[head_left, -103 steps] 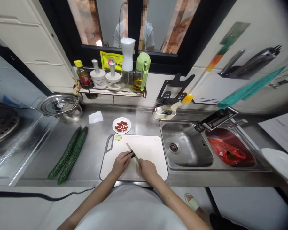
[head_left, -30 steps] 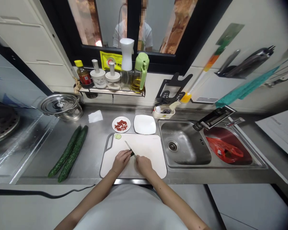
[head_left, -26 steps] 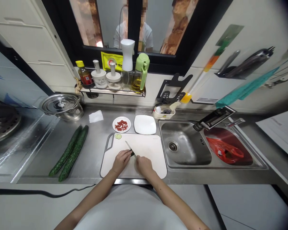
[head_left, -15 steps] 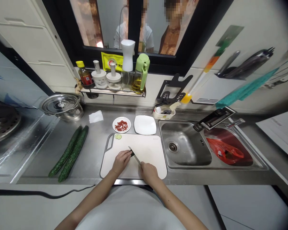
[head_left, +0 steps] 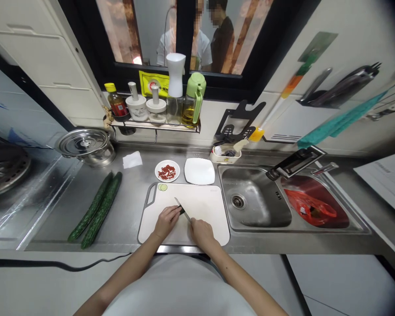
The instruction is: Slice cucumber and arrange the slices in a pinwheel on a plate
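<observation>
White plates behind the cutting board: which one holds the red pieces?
The round, left-hand plate: red pieces lie on it. The squarish plate has none.

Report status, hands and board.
Right hand gripping slim silver knife; left hand steadying small dark-green piece. Two pale-green round slices on white cutting board. Nothing blocking the blade.

Indoor light, steel glare (soft), stretched edges

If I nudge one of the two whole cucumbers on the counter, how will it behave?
The cucumbers look long, straight and firm, so one should probably move stiffly, without sagging. Their rounded sides suggest some rolling on the smooth steel counter, though bumpy skin may add grip. Lying side by side, one would likely push the other.
</observation>
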`<state>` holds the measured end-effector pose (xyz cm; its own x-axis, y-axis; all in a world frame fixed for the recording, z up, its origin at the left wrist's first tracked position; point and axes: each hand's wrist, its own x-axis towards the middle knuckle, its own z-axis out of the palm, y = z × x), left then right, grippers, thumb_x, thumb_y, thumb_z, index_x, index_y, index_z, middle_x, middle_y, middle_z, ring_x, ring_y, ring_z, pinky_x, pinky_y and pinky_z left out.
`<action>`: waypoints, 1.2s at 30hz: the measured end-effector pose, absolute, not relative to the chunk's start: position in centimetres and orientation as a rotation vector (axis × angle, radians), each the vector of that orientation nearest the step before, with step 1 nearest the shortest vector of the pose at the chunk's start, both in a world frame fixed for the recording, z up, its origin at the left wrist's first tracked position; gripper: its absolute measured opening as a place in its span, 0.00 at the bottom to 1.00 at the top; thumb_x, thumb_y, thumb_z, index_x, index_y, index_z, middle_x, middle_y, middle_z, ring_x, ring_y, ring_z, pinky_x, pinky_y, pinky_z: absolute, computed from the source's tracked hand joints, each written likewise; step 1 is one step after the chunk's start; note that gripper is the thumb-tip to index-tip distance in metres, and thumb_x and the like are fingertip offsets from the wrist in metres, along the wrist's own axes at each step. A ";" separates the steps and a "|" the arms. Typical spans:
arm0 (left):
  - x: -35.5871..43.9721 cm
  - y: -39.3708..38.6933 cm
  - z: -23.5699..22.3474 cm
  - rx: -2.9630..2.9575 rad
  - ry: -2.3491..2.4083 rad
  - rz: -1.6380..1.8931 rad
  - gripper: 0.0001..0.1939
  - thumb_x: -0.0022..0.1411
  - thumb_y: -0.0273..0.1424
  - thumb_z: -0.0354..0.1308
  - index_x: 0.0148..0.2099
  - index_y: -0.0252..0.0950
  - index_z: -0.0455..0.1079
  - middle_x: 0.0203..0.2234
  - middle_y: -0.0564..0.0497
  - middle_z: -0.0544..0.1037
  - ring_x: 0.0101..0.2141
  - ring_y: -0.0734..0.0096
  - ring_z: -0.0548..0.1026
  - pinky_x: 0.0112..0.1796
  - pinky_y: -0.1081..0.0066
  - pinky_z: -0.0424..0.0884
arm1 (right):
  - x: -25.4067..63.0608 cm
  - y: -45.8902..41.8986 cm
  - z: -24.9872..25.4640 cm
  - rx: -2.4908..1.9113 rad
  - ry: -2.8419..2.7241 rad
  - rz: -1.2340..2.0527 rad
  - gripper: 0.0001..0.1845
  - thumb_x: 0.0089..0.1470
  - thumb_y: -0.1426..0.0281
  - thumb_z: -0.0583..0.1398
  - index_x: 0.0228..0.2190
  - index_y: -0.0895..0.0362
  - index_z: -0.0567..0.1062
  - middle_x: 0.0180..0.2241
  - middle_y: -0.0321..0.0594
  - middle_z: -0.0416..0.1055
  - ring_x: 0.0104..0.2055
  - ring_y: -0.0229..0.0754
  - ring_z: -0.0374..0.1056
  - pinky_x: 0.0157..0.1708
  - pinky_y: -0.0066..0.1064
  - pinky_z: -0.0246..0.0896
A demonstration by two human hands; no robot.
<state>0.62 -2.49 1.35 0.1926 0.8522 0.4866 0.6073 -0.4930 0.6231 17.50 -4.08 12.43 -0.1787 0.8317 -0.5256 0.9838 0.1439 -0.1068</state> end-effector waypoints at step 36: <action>0.6 -2.4 0.9 2.182 1.397 1.205 0.14 0.64 0.30 0.51 0.50 0.40 0.72 0.42 0.47 0.77 0.43 0.67 0.75 0.45 0.62 0.74 | 18.5 -5.6 12.9 1.761 2.043 -0.641 0.17 0.60 0.74 0.46 0.42 0.59 0.72 0.36 0.52 0.75 0.43 0.49 0.72 0.36 0.34 0.61</action>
<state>0.57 -2.42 0.94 0.1829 0.8498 0.4943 0.6135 -0.4915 0.6181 18.53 -5.57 12.94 -0.1528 0.8209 -0.5503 0.9881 0.1169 -0.1000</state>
